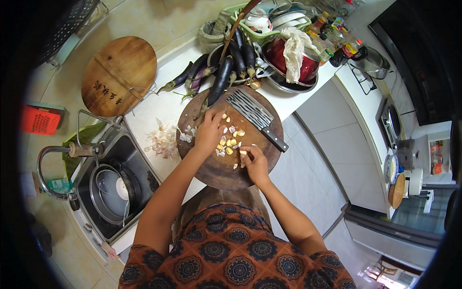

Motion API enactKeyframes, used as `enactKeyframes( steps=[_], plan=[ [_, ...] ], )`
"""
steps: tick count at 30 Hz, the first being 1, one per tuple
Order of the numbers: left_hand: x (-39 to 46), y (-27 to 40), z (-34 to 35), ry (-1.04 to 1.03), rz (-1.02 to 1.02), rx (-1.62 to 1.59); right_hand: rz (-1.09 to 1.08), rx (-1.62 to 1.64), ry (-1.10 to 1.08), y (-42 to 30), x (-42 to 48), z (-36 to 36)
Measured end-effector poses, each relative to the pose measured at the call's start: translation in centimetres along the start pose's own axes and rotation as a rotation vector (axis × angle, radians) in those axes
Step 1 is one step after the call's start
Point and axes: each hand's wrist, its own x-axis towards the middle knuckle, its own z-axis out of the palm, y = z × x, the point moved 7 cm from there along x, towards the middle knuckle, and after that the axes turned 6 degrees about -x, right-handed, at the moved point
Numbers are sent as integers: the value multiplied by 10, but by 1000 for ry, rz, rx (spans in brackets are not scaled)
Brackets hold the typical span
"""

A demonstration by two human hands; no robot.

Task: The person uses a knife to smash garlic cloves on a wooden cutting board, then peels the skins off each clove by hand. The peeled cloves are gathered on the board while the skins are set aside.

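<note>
A round wooden chopping board (216,175) lies in front of me. On its middle are several peeled garlic cloves (229,151) among bits of papery skin. My right hand (257,164) pinches a garlic clove (244,152) between thumb and fingertips at the board's near right. My left hand (208,132) rests over the left half, fingers a little apart, beside the stem of an eggplant (221,81); what lies under its palm is hidden. A cleaver (251,108) with a patterned blade lies flat on the right side, its black handle (275,139) reaching past the board's edge.
Garlic skins (164,141) are heaped on the counter left of the board. Farther left, a sink (144,162) holds metal pans (108,195). Behind the board are more eggplants (236,54), a stone mortar (209,38), a red bowl (276,54) under a cloth, and a green dish rack (261,35).
</note>
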Motion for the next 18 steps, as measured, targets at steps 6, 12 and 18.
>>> enactKeyframes(
  steps=[6,12,18],
  plan=[
    [-44,28,-3,-49,-86,-269,268,668,-32,10,16,8],
    [-70,50,12,-121,-153,-454,378,860,-112,3,12,23],
    [-71,49,8,-71,-136,-433,391,1044,-168,-7,11,30]
  ],
)
